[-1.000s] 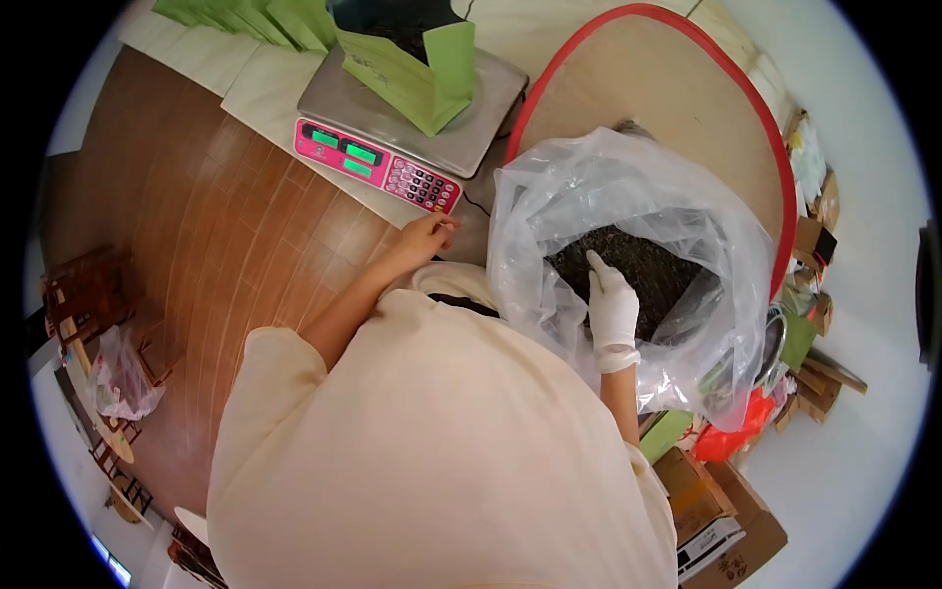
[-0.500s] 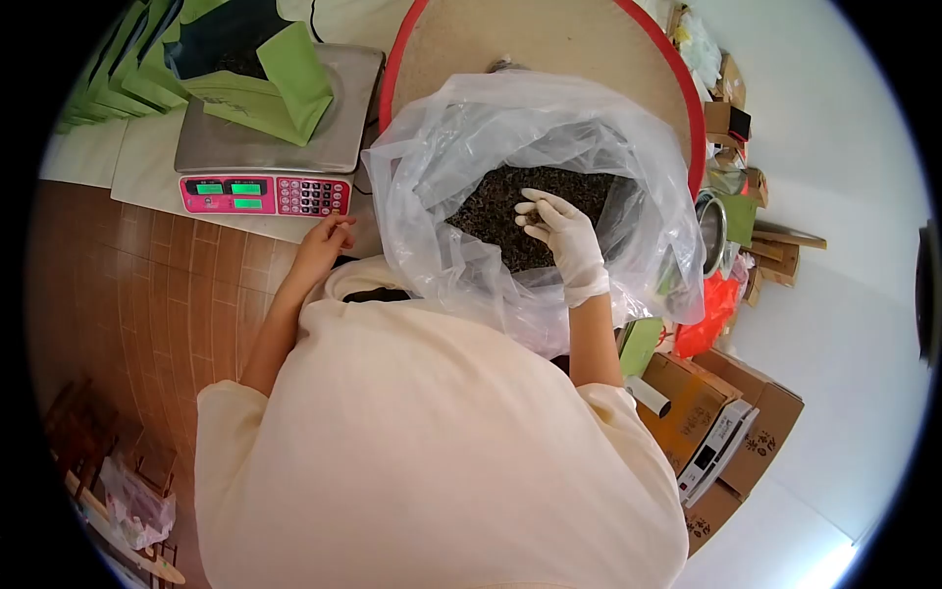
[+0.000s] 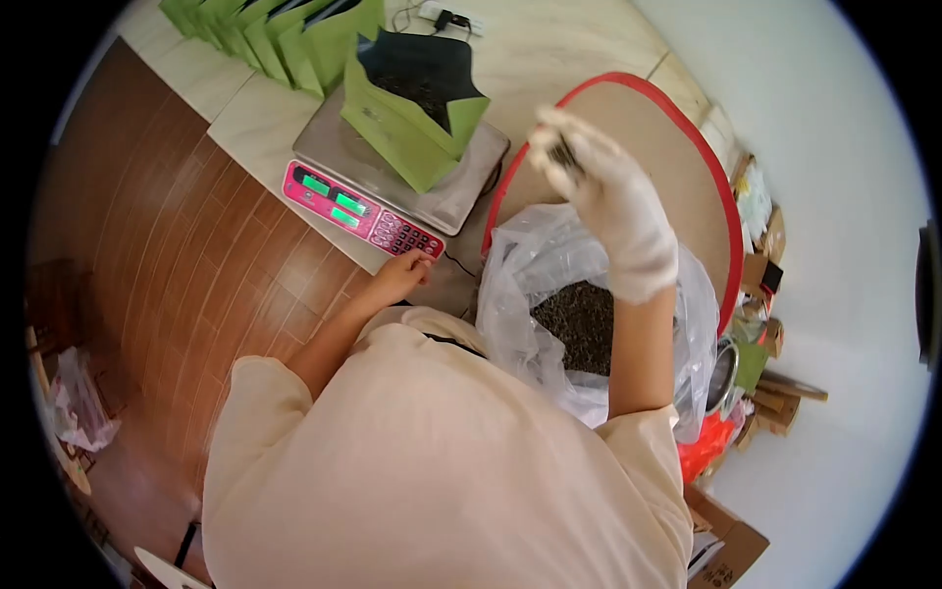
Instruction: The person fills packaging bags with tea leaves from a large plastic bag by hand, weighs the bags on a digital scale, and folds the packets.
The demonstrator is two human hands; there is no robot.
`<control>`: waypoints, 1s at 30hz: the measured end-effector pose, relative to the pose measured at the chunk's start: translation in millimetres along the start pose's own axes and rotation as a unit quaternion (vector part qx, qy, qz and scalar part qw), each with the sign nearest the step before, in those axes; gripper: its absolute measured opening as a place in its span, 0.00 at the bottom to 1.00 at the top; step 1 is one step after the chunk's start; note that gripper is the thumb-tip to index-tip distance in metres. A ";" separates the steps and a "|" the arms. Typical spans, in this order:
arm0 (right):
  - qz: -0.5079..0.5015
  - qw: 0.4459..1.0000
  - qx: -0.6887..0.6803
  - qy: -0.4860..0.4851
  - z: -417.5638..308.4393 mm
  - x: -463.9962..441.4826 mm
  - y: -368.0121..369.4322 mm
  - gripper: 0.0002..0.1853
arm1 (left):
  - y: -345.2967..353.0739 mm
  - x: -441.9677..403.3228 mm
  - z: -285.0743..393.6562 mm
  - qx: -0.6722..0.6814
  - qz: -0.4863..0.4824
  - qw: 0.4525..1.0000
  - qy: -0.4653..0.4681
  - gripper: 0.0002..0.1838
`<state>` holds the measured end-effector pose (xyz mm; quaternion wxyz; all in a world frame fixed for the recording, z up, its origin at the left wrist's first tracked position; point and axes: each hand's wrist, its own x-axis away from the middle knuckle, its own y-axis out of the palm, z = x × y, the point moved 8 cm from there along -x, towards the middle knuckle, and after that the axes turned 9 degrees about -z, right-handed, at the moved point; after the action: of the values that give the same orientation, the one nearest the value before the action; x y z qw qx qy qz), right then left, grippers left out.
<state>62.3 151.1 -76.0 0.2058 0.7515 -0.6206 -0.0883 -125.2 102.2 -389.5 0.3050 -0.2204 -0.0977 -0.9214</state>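
My right hand (image 3: 613, 201), in a white glove, is raised above the far side of a clear plastic bag (image 3: 525, 255). Its fingers are closed round a pinch of dark leaves (image 3: 562, 152). More dark loose leaves (image 3: 579, 324) fill the bag below. Bare, my left hand (image 3: 402, 275) rests by the keypad corner of a pink scale (image 3: 368, 218), fingers curled, and what they hold, if anything, is hidden. On the scale's metal plate stands an open green pouch (image 3: 412, 123) with dark leaves inside.
Several green pouches (image 3: 319, 49) stand in a row at the back left. A round tan tray with a red rim (image 3: 731, 211) lies behind the bag. At the right are a metal bowl (image 3: 723, 373), a red bag (image 3: 702, 450) and cardboard boxes (image 3: 731, 545).
My right hand has lifted out of the plastic bag with a pinch of leaves and moved up and forward. My left hand stays by the scale. The view has turned.
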 end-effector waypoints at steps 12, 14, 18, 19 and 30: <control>-0.027 0.849 0.526 0.031 27.5 -165.0 22.6 0.21 | -33.3 45.2 -46.1 0.051 0.115 0.992 -0.029 0.14; -0.010 0.915 0.402 0.029 22.7 -158.5 21.5 0.19 | -37.5 47.9 -42.8 0.041 0.124 0.991 -0.026 0.14; 0.060 0.909 0.413 -0.021 8.8 -133.3 20.5 0.17 | -51.7 47.6 -42.4 0.036 0.149 0.988 -0.023 0.14; 0.054 0.913 0.404 -0.015 13.0 -126.4 20.1 0.17 | -55.6 50.8 -44.3 0.055 0.152 0.987 -0.008 0.14; 0.087 0.786 0.601 -0.120 36.9 -67.8 21.8 0.56 | -68.3 98.7 -62.8 0.069 0.200 0.975 -0.070 0.17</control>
<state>14.0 206.3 -108.3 -0.3564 0.6495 -0.6306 0.2311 -259.1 85.6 -402.2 0.4899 -0.2774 -0.1364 -0.8151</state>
